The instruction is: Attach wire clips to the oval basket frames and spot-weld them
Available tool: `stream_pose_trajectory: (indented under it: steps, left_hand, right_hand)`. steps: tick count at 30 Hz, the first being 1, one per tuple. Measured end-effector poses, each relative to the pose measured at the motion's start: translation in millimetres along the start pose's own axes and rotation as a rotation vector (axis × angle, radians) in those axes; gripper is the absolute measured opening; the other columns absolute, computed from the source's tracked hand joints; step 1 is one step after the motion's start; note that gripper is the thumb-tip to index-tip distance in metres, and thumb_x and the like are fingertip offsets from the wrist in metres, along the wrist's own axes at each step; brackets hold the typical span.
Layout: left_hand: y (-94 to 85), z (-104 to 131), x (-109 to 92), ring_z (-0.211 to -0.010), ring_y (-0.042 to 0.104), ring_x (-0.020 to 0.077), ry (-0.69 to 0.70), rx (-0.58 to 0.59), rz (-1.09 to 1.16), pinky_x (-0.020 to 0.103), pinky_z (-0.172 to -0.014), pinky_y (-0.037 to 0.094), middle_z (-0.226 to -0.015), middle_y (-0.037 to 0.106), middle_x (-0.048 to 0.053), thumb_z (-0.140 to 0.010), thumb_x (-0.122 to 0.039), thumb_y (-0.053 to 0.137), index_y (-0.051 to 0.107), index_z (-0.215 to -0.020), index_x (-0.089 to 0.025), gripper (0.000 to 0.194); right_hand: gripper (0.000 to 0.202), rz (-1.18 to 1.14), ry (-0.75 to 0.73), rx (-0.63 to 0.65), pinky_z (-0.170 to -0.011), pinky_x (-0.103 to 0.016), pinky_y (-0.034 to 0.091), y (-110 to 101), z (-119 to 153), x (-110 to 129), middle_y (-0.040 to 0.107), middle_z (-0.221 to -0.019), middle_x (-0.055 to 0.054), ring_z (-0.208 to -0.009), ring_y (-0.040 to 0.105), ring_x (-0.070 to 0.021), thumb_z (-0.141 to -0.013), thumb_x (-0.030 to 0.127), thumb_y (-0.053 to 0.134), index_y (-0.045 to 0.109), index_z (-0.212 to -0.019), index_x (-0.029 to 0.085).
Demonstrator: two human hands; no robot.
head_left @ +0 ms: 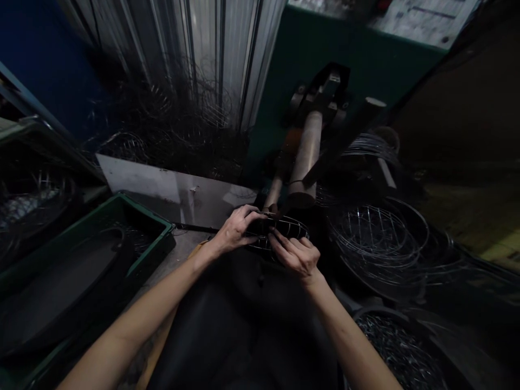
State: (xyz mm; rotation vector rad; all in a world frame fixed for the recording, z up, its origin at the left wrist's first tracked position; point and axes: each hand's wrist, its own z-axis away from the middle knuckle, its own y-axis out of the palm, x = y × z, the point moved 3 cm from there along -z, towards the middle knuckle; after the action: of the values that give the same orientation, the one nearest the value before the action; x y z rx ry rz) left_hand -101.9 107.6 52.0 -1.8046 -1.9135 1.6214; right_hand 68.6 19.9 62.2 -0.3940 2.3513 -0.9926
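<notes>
A small round wire basket (286, 223) is tilted in front of my lap, just below the rods of a green machine (268, 108). My left hand (239, 228) is closed round its left rim, fingertips on the wire. On its near right side, my right hand (296, 252) grips the wire with the thumb and fingers pressed in. The basket's far edge lies close to the lower metal electrode rod (274, 192); whether they touch I cannot tell. Above and to the right hangs the thicker upper cylinder (307, 154). Parts of the basket are hidden by my fingers.
Several wire baskets (374, 233) lie in a dark container at the right. Below it, a round tub (398, 346) holds small metal pieces. A green crate (162, 238) stands at the left. Behind a white panel (174, 197), loose wire baskets are heaped against corrugated metal.
</notes>
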Motion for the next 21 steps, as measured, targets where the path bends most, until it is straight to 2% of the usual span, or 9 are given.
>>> stream_pose_trajectory:
  steps: [5,8,10,12,15,18,21]
  left_hand:
    - [3.5,6.6,22.7,-0.118,0.045,0.0258,0.030,0.032,0.009,0.044,-0.101,0.037,-0.123,0.046,0.009,-0.072,-0.022,0.067,0.046,-0.123,-0.024,0.055]
    - [-1.4,17.6,42.8,-0.119,0.044,0.0271,0.009,-0.036,0.035,0.046,-0.102,0.037,-0.126,0.045,0.010,-0.068,-0.025,0.071,0.042,-0.128,-0.024,0.067]
    - [-8.6,23.7,53.9,-0.120,0.044,0.0276,-0.033,-0.104,0.054,0.046,-0.101,0.038,-0.126,0.044,0.011,-0.066,-0.026,0.073,0.037,-0.132,-0.023,0.075]
    - [-15.9,27.1,57.8,-0.117,0.047,0.0259,-0.058,-0.155,0.084,0.044,-0.099,0.040,-0.125,0.045,0.011,-0.066,-0.025,0.073,0.032,-0.134,-0.021,0.079]
    - [-22.2,27.9,50.3,-0.107,0.054,0.0214,-0.058,-0.183,0.130,0.038,-0.094,0.044,-0.116,0.051,0.007,-0.068,-0.022,0.070,0.034,-0.131,-0.022,0.073]
    - [-22.0,29.6,39.1,-0.098,0.058,0.0187,-0.070,-0.171,0.140,0.034,-0.087,0.048,-0.107,0.055,0.005,-0.070,-0.020,0.067,0.039,-0.126,-0.023,0.063]
    - [-19.7,39.6,27.7,-0.097,0.058,0.0179,-0.071,-0.100,0.156,0.033,-0.085,0.048,-0.107,0.055,0.005,-0.070,-0.018,0.066,0.039,-0.124,-0.023,0.061]
  right_hand:
    - [0.028,-0.016,0.111,0.101,-0.061,-0.029,0.033,20.9,8.1,10.2,0.055,-0.127,0.001,-0.064,0.053,-0.0068,-0.088,0.021,0.051,0.062,-0.113,0.030]
    - [0.034,-0.030,0.174,0.155,-0.064,-0.028,0.036,29.7,1.6,22.2,0.054,-0.129,0.003,-0.067,0.055,-0.0071,-0.090,0.022,0.046,0.056,-0.121,0.034]
    - [0.037,-0.044,0.232,0.186,-0.065,-0.027,0.038,24.5,-1.1,28.8,0.053,-0.130,0.004,-0.068,0.056,-0.0074,-0.091,0.022,0.044,0.052,-0.124,0.037]
    - [0.039,-0.058,0.356,0.230,-0.066,-0.027,0.040,6.7,6.4,33.0,0.055,-0.128,0.003,-0.071,0.058,-0.0089,-0.091,0.024,0.042,0.051,-0.126,0.038]
    - [0.038,-0.047,0.637,0.326,-0.066,-0.029,0.043,-37.0,48.0,32.7,0.064,-0.115,-0.003,-0.078,0.062,-0.0154,-0.091,0.030,0.038,0.052,-0.126,0.033]
    - [0.041,0.056,0.971,0.509,-0.065,-0.035,0.045,-79.0,119.9,25.4,0.069,-0.098,-0.008,-0.080,0.063,-0.0241,-0.089,0.039,0.035,0.056,-0.123,0.028]
    - [0.041,0.112,1.194,0.752,-0.063,-0.037,0.045,-101.0,196.3,33.2,0.069,-0.086,-0.011,-0.076,0.063,-0.0268,-0.088,0.038,0.033,0.058,-0.118,0.025]
